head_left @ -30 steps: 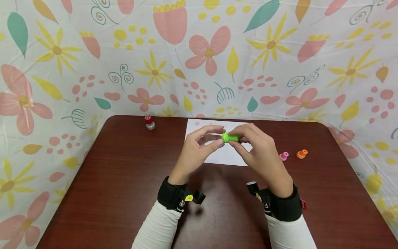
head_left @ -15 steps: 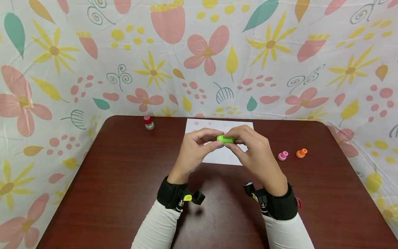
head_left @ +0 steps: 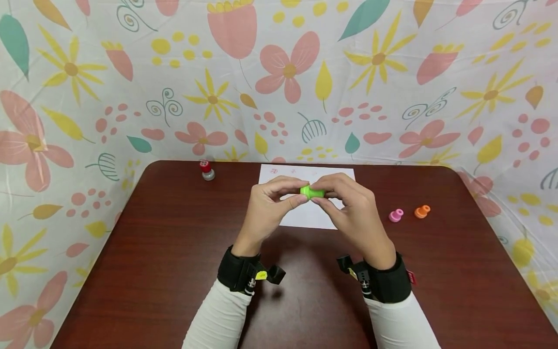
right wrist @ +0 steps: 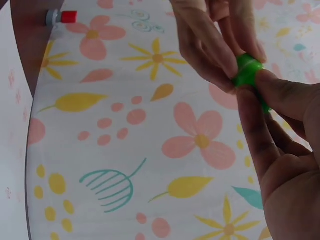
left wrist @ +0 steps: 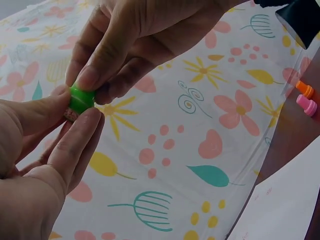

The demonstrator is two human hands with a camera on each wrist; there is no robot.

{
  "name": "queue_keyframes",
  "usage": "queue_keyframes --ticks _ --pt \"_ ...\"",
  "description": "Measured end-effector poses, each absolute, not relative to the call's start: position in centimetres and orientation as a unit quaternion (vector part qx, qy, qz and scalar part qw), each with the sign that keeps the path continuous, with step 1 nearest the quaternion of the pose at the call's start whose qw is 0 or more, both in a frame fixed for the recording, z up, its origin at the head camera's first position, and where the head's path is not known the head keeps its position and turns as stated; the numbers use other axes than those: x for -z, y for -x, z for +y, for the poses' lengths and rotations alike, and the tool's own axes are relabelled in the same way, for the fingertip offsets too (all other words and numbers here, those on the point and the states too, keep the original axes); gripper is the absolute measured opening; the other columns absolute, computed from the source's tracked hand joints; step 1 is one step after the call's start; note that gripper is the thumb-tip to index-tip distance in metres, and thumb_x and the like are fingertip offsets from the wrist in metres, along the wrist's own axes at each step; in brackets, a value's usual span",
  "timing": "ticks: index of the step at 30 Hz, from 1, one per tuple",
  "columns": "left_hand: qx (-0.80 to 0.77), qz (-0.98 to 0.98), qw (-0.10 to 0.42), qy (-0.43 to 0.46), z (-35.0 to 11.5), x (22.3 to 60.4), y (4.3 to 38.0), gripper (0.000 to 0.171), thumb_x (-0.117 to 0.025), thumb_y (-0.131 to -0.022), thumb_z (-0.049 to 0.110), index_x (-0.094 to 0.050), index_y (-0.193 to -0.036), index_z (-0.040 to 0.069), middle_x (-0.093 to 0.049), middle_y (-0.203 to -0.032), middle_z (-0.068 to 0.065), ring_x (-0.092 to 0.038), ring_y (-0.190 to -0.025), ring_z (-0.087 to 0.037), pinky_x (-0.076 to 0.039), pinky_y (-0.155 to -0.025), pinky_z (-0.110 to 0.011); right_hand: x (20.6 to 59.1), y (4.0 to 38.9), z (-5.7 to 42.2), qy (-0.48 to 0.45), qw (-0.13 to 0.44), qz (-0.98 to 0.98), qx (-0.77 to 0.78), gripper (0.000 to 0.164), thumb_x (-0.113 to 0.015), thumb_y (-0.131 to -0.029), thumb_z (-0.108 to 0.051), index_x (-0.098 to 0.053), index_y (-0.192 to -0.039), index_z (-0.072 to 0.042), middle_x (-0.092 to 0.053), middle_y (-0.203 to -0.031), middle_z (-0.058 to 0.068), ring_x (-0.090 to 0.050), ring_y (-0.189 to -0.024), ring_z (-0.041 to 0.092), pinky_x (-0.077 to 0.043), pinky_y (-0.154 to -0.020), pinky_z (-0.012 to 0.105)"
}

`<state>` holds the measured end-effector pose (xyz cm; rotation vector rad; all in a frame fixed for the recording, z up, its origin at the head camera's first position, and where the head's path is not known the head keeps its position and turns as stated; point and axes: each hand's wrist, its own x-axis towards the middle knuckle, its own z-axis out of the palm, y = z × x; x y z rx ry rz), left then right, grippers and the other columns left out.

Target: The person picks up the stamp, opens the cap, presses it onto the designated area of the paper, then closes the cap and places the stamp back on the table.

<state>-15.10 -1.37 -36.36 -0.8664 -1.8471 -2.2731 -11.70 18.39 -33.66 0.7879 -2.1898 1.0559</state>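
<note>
Both hands meet over the white paper, holding a small green stamp sideways between them. My left hand pinches its wide left end with thumb and fingertips. From the other side, my right hand grips the narrower handle part. The left wrist view shows a pinkish patterned face at the wide end of the green stamp, between the left fingertips. Fingers cover much of the green stamp in the right wrist view. Small red prints mark the paper's far edge.
A pink stamp and an orange stamp stand on the brown table, right of the paper. At the back left stands a stamp with a red top and grey base. A flower-patterned cloth hangs behind the table.
My right hand has come left, closer to the left hand, and its fingers cover more of the green stamp. The stamp has shifted slightly left. The other stamps stay put.
</note>
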Motion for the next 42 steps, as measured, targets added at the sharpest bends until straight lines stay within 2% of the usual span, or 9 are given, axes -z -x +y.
queue_keyframes --ticks 6,12,21,27,32,38,42 --pt "0.751 -0.599 0.06 0.269 -2.2 36.1 15.4 0.027 -0.078 -0.086 -0.008 -0.075 -0.112 -0.009 -0.074 -0.108 -0.02 -0.075 -0.097 -0.018 -0.063 -0.089 -0.039 33.5 11.7 18.6 -0.292 0.329 -0.812 -0.385 0.033 -0.085 -0.077 0.007 -0.076 -0.107 -0.003 -0.073 -0.105 0.007 -0.07 -0.091 0.016 -0.055 -0.086 0.012" --pt "0.758 -0.592 0.088 0.258 -3.7 35.5 15.6 0.027 -0.08 -0.086 -0.005 -0.075 -0.112 -0.008 -0.074 -0.109 -0.015 -0.077 -0.097 -0.024 -0.063 -0.088 -0.044 33.5 11.9 19.2 -0.281 0.309 -0.83 -0.369 0.031 -0.085 -0.079 0.004 -0.075 -0.107 -0.003 -0.071 -0.107 0.007 -0.067 -0.092 0.016 -0.051 -0.086 0.009" --pt "0.744 -0.603 0.141 0.251 -5.1 34.8 15.4 0.026 -0.08 -0.087 -0.004 -0.078 -0.112 -0.002 -0.075 -0.112 -0.014 -0.072 -0.098 -0.025 -0.061 -0.078 -0.027 36.1 14.5 18.6 -0.288 0.291 -0.855 -0.319 0.024 -0.084 -0.081 0.004 -0.074 -0.102 -0.003 -0.068 -0.1 0.006 -0.066 -0.082 0.014 -0.056 -0.072 0.024" --pt "0.741 -0.604 0.151 0.251 -5.6 34.5 15.3 0.025 -0.078 -0.087 -0.005 -0.076 -0.112 -0.007 -0.074 -0.107 -0.008 -0.072 -0.094 -0.021 -0.06 -0.071 -0.026 38.4 17.1 18.2 -0.289 0.253 -0.871 -0.307 0.02 -0.083 -0.084 0.002 -0.073 -0.1 -0.003 -0.068 -0.099 0.007 -0.068 -0.082 0.018 -0.059 -0.072 0.032" --pt "0.746 -0.595 0.157 0.254 -5.9 34.5 15.4 0.024 -0.076 -0.088 -0.007 -0.075 -0.112 -0.01 -0.074 -0.106 -0.009 -0.074 -0.093 -0.022 -0.061 -0.07 -0.03 40.0 19.3 17.9 -0.284 0.203 -0.891 -0.289 0.016 -0.08 -0.088 0.001 -0.072 -0.1 -0.004 -0.066 -0.1 0.008 -0.066 -0.085 0.02 -0.059 -0.074 0.032" --pt "0.743 -0.604 0.167 0.235 -6.2 34.4 15.4 0.026 -0.08 -0.085 -0.007 -0.078 -0.111 -0.003 -0.074 -0.11 -0.012 -0.074 -0.096 -0.021 -0.059 -0.075 -0.024 41.4 21.5 17.3 -0.289 0.133 -0.916 -0.243 0.01 -0.076 -0.093 -0.003 -0.073 -0.102 -0.001 -0.066 -0.1 0.012 -0.066 -0.087 0.022 -0.059 -0.075 0.032" --pt "0.735 -0.616 0.173 0.226 -6.4 34.4 15.5 0.027 -0.08 -0.085 -0.007 -0.079 -0.111 0.0 -0.074 -0.111 -0.013 -0.073 -0.096 -0.021 -0.06 -0.078 -0.025 42.0 22.7 17.0 -0.298 0.105 -0.926 -0.206 0.012 -0.076 -0.092 -0.002 -0.074 -0.104 0.001 -0.066 -0.1 0.014 -0.067 -0.089 0.025 -0.059 -0.077 0.032"
